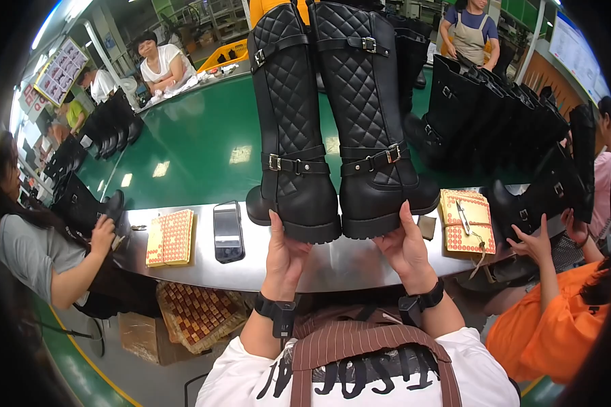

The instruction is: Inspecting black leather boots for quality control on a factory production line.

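Two tall black quilted boots stand upright side by side in front of me, with buckled straps at ankle and top. My left hand [286, 256] grips the left boot [288, 122] at its heel, thumb up along the back and fingers under the sole. In the same way my right hand [407, 251] holds the right boot [363, 122] by its heel. The two heels nearly touch each other. Both soles are raised at the near edge of the metal worktop [278, 261]. The fingers beneath the soles are mostly hidden.
Left lie a black phone [229, 232] and a stack of yellow sheets [170, 237]; right, another stack [468, 234] with a pen. Beyond runs a green conveyor belt [204, 149] with more black boots [482, 115]. Co-workers handle boots on both sides.
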A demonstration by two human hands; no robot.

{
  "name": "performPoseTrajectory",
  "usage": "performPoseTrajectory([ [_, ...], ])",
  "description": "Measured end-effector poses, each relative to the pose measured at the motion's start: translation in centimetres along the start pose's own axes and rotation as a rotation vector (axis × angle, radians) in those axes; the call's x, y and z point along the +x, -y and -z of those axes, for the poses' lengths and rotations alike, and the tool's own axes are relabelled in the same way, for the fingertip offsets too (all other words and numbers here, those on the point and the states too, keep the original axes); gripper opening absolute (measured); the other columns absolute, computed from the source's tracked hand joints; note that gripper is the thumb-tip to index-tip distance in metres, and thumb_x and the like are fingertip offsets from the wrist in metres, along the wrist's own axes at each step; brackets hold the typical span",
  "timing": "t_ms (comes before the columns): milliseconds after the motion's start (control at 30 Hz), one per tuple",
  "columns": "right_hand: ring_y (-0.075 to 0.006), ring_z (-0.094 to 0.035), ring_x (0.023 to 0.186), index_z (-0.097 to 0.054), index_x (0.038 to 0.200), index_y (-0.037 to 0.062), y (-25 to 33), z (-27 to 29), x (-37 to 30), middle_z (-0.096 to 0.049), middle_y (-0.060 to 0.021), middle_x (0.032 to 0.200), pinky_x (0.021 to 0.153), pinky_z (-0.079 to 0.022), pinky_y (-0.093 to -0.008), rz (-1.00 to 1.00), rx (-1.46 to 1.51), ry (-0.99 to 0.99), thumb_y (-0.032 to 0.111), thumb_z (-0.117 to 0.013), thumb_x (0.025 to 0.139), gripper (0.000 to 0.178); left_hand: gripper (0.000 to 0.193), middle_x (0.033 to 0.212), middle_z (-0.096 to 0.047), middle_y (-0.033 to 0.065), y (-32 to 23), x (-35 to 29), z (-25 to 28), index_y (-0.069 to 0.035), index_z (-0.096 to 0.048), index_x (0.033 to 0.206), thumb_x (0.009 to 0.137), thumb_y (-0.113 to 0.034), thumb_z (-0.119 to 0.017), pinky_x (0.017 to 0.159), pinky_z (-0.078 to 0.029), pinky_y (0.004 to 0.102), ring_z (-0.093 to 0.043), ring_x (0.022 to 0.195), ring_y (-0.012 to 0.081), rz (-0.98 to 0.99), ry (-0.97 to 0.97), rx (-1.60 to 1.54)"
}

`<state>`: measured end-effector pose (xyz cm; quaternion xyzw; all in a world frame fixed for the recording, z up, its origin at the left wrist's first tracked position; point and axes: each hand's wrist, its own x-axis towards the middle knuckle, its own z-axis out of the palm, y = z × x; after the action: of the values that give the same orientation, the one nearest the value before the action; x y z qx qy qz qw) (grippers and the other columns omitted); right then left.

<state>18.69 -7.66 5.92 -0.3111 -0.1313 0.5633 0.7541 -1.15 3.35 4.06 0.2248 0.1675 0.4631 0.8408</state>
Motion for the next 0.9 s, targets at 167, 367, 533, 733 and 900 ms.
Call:
performPoseTrajectory([
  [167, -0.0236, -0.054, 0.121, -0.047, 0.135, 0.0086, -0.5, 0.8, 0.4, -0.057, -0.0072, 0.131, 0.104, -0.043, -0.0424, 0.023, 0.001, -0.002, 0.041, -0.055, 0.096, 0.051, 0.064, 0.142, -0.048, 0.0084, 0.2, -0.1, 0.5, -0.008, -0.039, 0.142, 0.096, -0.051, -0.048, 0.104, -0.043, 0.0394, -0.051, 0.125, 0.0235, 0.015, -0.014, 0.030],
  [367, -0.0260, -0.052, 0.124, -0.044, 0.137, 0.0063, -1.0, 2.2, 0.7, -0.054, -0.0086, 0.136, 0.106, -0.041, -0.0452, 0.081, -0.036, -0.002, 0.039, -0.055, 0.096, 0.054, 0.062, 0.143, -0.045, 0.0115, 0.5, 0.0, 1.6, -0.005, -0.034, 0.143, 0.096, -0.042, -0.051, 0.112, -0.034, 0.0476, -0.044, 0.132, 0.0290, -0.044, 0.073, 0.041],
  [533, -0.0236, -0.057, 0.117, -0.047, 0.134, 0.0094, -1.5, 4.2, 0.7, -0.058, -0.0055, 0.128, 0.098, -0.047, -0.0425, 0.137, -0.014, 0.085, 0.033, -0.064, 0.091, 0.051, 0.063, 0.142, -0.047, 0.0103, 1.1, 0.2, 3.0, -0.006, -0.035, 0.142, 0.093, -0.038, -0.058, 0.110, -0.034, 0.0512, -0.044, 0.131, 0.0297, -0.032, 0.109, 0.027],
  [733, -0.0257, -0.051, 0.125, -0.037, 0.141, 0.0098, -2.1, 6.0, 1.0, -0.050, -0.0062, 0.138, 0.104, -0.043, -0.0452, 0.205, -0.087, 0.125, 0.036, -0.065, 0.090, 0.064, 0.072, 0.144, -0.045, 0.0090, 1.3, -0.1, 3.2, -0.008, -0.033, 0.144, 0.088, -0.044, -0.062, 0.110, -0.035, 0.0495, -0.044, 0.131, 0.0293, -0.053, 0.153, 0.122],
  [900, -0.0259, -0.046, 0.129, -0.033, 0.143, 0.0090, -2.2, 6.0, 0.9, -0.046, -0.0074, 0.141, 0.107, -0.040, -0.0450, 0.207, -0.024, 0.166, 0.025, -0.066, 0.091, 0.063, 0.074, 0.144, -0.045, 0.0080, 1.2, -0.3, 2.9, -0.009, -0.032, 0.145, 0.088, -0.042, -0.064, 0.110, -0.035, 0.0496, -0.042, 0.133, 0.0292, -0.050, 0.166, 0.131],
])
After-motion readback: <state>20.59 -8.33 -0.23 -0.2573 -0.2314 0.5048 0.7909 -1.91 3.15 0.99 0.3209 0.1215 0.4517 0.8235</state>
